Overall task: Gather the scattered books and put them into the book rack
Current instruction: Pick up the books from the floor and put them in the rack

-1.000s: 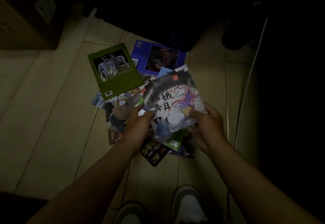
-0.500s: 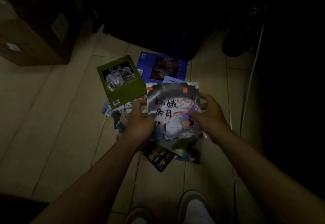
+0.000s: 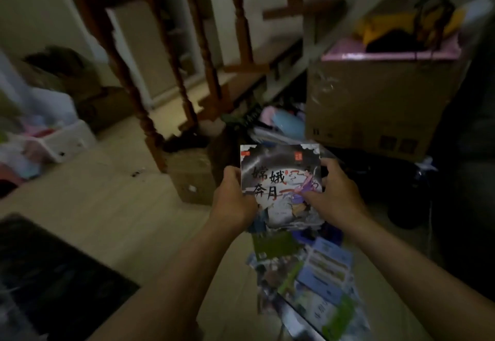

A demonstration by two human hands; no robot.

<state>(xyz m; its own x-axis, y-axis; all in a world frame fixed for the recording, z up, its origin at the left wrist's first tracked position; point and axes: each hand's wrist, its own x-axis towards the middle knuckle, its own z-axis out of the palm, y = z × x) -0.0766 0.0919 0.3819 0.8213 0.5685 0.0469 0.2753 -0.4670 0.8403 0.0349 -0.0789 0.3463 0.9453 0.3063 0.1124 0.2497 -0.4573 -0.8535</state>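
Left hand, right hand grip book | cardboard box, wooden posts ahead

I see a large cardboard box at right, red-brown wooden balusters ahead, and a white bin far left.

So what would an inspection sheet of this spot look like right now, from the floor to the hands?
Surface: pale floor, dim light, view blurred.
Job's things: picture book with a Chinese title, held above the floor, more books under it; loose books lying on the floor below; book rack not identifiable.
Clutter: large cardboard box, small cardboard box, white plastic bin, dark mat.
Grips: left hand and right hand each hold a side edge of the picture book, thumbs on the cover.
Cables: nothing seen.
Surroundings: wooden balusters, pale wall.
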